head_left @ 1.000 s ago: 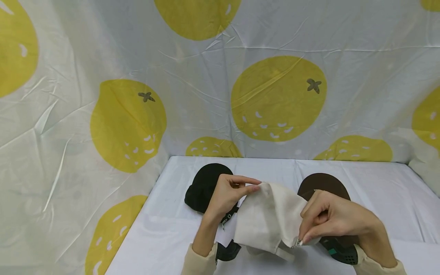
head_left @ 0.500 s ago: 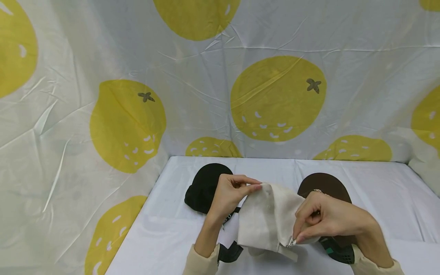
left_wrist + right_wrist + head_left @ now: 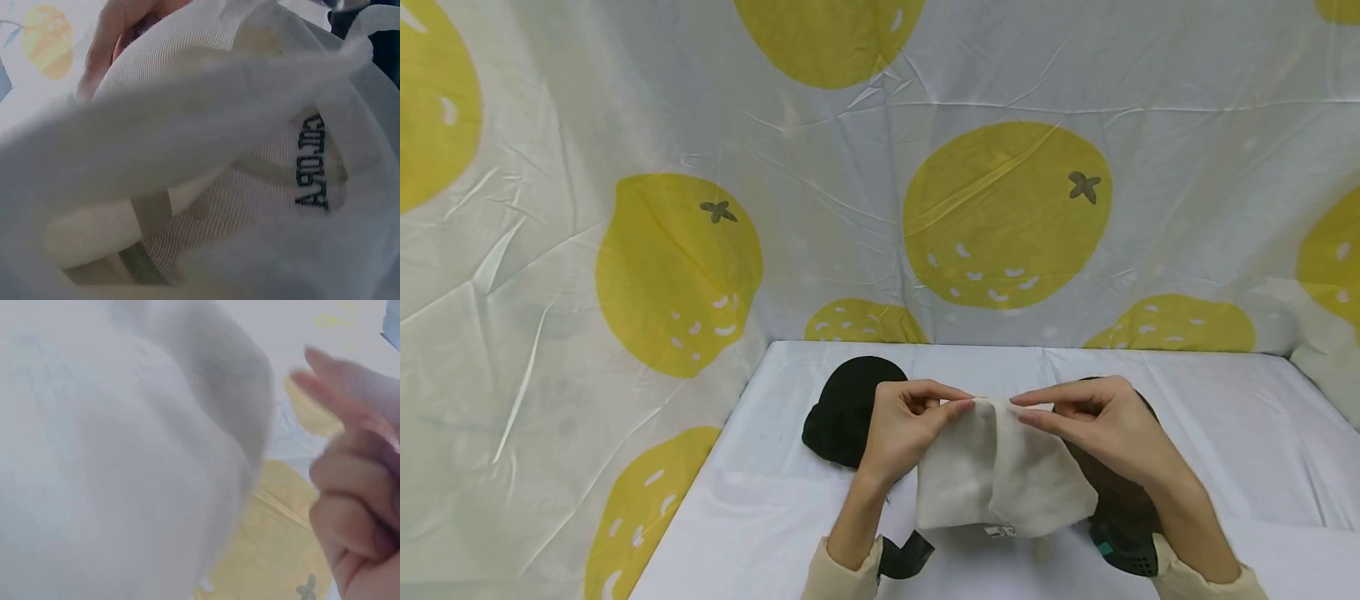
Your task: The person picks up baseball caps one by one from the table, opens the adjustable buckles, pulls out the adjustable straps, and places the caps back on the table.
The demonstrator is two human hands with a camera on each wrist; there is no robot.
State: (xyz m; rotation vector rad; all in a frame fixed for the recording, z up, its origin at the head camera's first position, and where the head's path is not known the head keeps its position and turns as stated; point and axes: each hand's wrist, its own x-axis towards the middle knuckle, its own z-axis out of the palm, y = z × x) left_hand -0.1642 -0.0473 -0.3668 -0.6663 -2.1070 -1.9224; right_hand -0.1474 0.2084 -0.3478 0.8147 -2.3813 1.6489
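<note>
A soft cream cap (image 3: 958, 483) hangs over the table, with its top edge between my two hands. My left hand (image 3: 901, 425) pinches that edge with thumb and index finger. My right hand (image 3: 1105, 425) is at the right of the same edge, its thumb and index finger extended and parted; in the right wrist view its fingertips (image 3: 312, 375) look slightly apart from the cloth. Dark lettering (image 3: 312, 162) and ribbed cloth show in the left wrist view. Behind my left hand lies a black cap (image 3: 850, 417); a brown cap (image 3: 1116, 496) is partly hidden by my right hand.
A white cloth covers the table (image 3: 1262, 450). Behind it and at the left hangs a pale curtain (image 3: 827, 225) printed with large yellow lemons. Dark straps or devices sit at my left wrist (image 3: 906, 554) and right wrist (image 3: 1123, 546).
My right hand has let go of the metal-ended strap at the cap's lower edge and moved up to its top edge. The left hand keeps its pinch. The cap's right side has dropped.
</note>
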